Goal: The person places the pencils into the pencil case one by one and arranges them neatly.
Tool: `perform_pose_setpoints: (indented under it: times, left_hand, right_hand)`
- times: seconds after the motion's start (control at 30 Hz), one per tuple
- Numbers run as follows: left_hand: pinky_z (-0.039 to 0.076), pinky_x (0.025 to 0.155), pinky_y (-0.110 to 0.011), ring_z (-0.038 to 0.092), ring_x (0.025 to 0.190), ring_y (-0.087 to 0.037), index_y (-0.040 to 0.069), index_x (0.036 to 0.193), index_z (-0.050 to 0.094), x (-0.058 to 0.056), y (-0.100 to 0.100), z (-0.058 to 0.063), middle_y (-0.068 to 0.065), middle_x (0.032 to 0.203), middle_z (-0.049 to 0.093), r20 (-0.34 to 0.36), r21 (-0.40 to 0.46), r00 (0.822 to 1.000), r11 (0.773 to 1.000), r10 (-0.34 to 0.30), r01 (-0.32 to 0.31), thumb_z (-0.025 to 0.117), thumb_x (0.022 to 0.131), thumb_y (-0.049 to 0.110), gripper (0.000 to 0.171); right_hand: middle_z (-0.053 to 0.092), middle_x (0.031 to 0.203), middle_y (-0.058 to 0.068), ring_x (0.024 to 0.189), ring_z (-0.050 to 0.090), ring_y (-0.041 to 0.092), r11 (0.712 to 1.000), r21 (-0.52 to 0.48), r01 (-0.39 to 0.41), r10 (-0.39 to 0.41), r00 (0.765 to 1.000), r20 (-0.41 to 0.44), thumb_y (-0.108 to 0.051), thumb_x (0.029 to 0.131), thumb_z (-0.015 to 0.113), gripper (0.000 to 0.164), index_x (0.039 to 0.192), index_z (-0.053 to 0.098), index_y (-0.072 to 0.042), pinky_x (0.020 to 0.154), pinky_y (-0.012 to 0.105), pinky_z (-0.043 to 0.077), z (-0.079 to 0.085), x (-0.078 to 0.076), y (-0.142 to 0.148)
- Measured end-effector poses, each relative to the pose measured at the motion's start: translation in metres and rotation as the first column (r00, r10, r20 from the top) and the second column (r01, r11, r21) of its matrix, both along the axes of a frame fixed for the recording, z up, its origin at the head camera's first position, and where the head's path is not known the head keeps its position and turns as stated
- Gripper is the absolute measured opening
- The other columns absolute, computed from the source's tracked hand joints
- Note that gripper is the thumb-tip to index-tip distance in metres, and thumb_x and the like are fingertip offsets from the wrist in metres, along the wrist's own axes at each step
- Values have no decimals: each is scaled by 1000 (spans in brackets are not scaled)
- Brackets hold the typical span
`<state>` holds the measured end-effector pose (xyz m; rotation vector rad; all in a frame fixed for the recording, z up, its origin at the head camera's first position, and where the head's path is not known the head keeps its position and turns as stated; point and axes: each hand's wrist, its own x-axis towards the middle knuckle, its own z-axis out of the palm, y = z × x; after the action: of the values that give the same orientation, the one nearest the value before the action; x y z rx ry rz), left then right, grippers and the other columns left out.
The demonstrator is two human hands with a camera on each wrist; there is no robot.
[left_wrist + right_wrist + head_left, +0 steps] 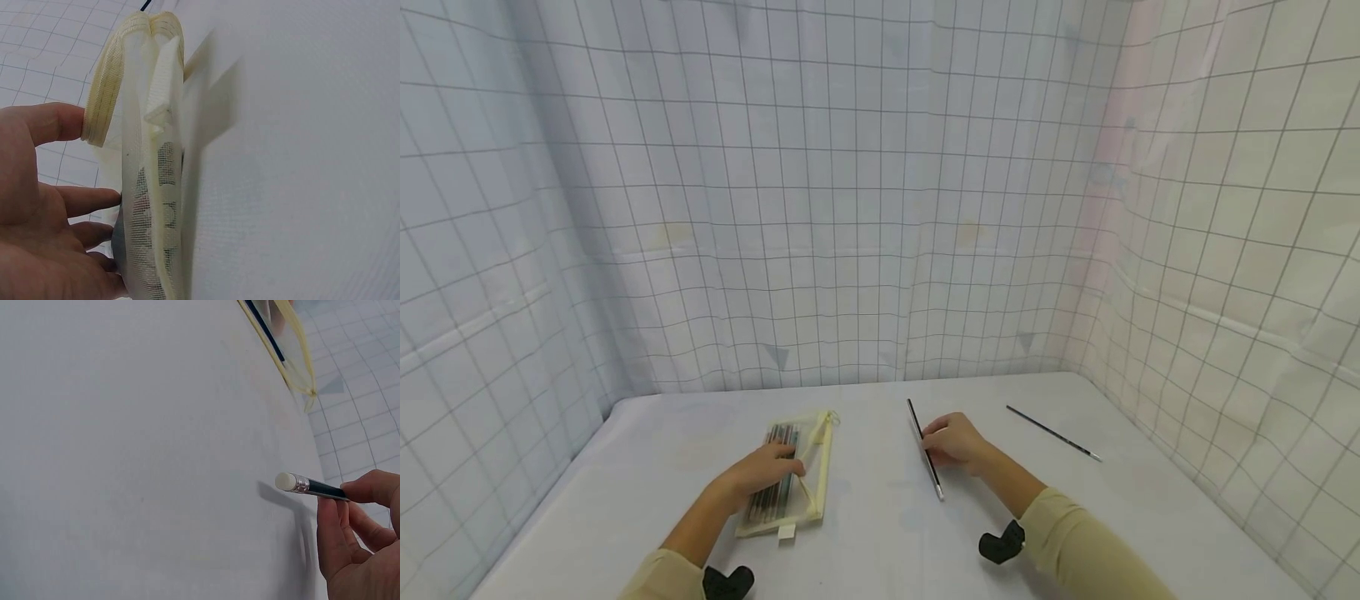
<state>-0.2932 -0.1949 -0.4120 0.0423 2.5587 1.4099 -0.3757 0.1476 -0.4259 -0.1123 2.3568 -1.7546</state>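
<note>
A see-through mesh pencil pouch (825, 475) with pale yellow zip edging lies at the left, several dark pencils (765, 504) inside it. My left hand (767, 468) rests on it with fingers extended. In the left wrist view, the thumb (62, 122) touches the raised zip band (105, 100), holding it away from the pouch's other side, while the other fingers press against the mesh. Right of the pouch, my right hand (953, 440) pinches a dark pencil (936, 477) between thumb and fingers. Its white eraser (285, 481) and silver ferrule point away from the hand in the right wrist view.
Another dark pencil (1052, 432) lies slanted on the white table (880, 542), to the right of my right hand. A small white tag (786, 533) sticks out at the pouch's near edge. Grid-patterned curtains (850, 208) enclose the table at the back and both sides.
</note>
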Motion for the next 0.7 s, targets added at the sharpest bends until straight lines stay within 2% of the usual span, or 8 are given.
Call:
perform_pose_setpoints:
  times: [0.33,0.7]
  left_hand:
    - [14,113,-73,4,149,-57,-12,153,37,-2,-1,-3,-36,165,3,-3,-18,1000,1000,6,-6,68,92,24,77]
    - [14,113,-73,4,148,-58,-13,153,37,-1,-1,-2,-38,164,3,-8,-40,1000,999,2,-2,67,92,25,77]
  right_hand:
    - [67,87,12,65,64,15,999,-12,-52,52,999,10,2,88,73,19,106,70,7,62,29,59,1,4,-23]
    - [67,91,14,68,64,16,995,-44,-88,90,995,37,4,88,73,16,103,70,5,64,30,59,3,9,-59]
